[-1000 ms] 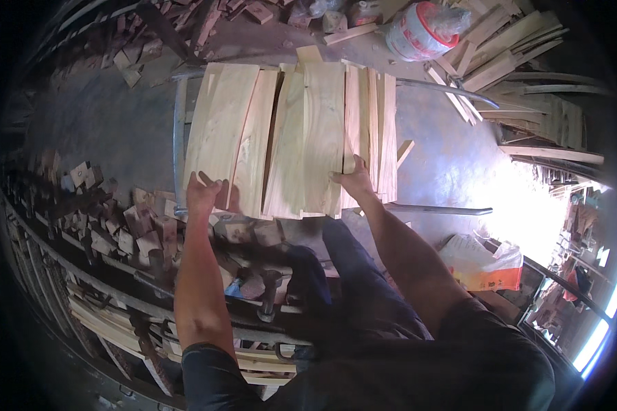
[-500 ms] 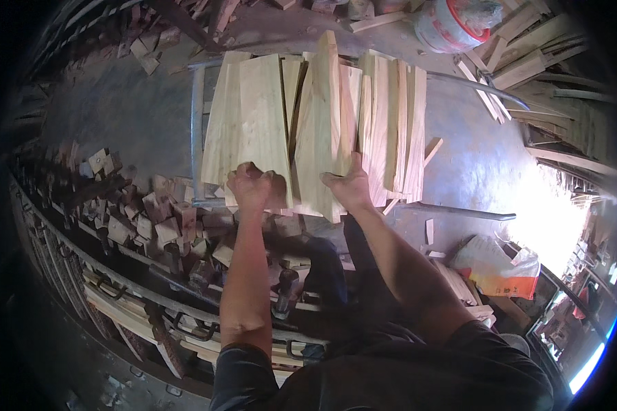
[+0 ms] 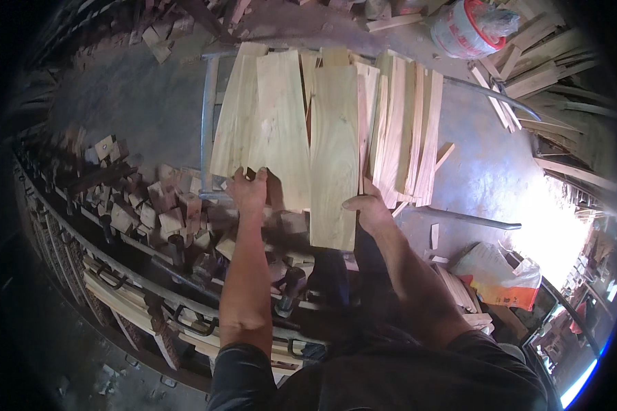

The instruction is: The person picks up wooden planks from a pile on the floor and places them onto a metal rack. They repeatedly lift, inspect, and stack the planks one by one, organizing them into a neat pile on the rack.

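My right hand [image 3: 376,211] grips a pale wooden board [image 3: 333,157] along its lower right edge, thumb on the face and the fingers partly hidden behind it. This board is lifted over the row and its near end juts out toward me. Over the near ends of the left boards is my left hand [image 3: 249,192], fingers loosely bent and apart, right by a wide board [image 3: 281,130]. Another slanting board [image 3: 236,123] lies to its left. Several narrower boards [image 3: 428,137] stand side by side on the right.
A metal frame [image 3: 206,123] supports the boards, and its bars [image 3: 487,221] stick out to the right. Wood blocks [image 3: 164,198] are heaped at left beside a long metal rack [image 3: 151,255]. A white-and-orange sack [image 3: 504,277] lies at right; a white-and-red bucket [image 3: 463,31] stands at the far right.
The board in my right hand has turned from nearly edge-on to face up and come closer to me. My left hand has loosened slightly by the left boards. The whole view has shifted a little.
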A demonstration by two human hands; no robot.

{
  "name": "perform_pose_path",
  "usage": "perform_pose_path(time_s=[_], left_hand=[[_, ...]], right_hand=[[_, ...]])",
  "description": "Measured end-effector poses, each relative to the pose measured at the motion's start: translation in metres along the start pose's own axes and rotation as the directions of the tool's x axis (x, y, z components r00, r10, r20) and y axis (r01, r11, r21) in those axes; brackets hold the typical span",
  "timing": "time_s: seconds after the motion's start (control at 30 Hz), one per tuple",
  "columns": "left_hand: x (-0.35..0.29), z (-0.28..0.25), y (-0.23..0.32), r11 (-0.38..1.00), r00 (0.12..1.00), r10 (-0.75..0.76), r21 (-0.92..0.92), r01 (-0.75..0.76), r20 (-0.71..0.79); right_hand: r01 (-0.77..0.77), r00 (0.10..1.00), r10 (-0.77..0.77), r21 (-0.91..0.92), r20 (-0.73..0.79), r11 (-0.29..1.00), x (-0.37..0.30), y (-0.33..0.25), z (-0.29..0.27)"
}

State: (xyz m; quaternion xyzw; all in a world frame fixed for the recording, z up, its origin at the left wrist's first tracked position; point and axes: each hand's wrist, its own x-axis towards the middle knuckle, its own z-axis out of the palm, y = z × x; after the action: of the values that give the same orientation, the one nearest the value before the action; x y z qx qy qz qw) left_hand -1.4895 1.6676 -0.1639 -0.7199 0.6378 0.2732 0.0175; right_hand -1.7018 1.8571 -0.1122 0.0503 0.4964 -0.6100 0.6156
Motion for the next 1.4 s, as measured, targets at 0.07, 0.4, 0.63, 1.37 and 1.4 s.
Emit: perform_pose_path(time_s=[0.07, 0.4, 0.63, 1.37, 1.4], left_hand=[[-0.002, 0.002, -0.007, 0.893, 0.968, -0.160, -0.389, 0.226, 0.194], [0.000, -0.057, 0.004, 0.678, 0.737, 0.112, -0.593, 0.433, 0.666], [-0.016, -0.044, 0.066, 0.764, 0.724, 0.218, -0.576, 0.290, 0.654], [-0.200, -0.308, -0.178, 0.068, 0.985, 0.158, -0.996, 0.061, 0.071], [-0.199, -0.321, -0.203, 0.026, 0.993, 0.117, -1.000, 0.010, 0.013]], right_hand=[[-0.003, 1.000, 0.003, -0.095, 0.000, 0.995, 0.005, 0.003, 0.003], [-0.052, 0.994, 0.027, -0.243, -0.104, 0.969, 0.054, 0.037, 0.028], [-0.194, 0.980, 0.193, -0.022, -0.045, 0.981, 0.030, -0.002, 0.045], [0.106, 0.891, 0.195, -0.606, 0.409, 0.788, -0.182, 0.041, 0.343], [0.096, 0.865, 0.238, -0.611, 0.442, 0.785, -0.183, 0.056, 0.370]])
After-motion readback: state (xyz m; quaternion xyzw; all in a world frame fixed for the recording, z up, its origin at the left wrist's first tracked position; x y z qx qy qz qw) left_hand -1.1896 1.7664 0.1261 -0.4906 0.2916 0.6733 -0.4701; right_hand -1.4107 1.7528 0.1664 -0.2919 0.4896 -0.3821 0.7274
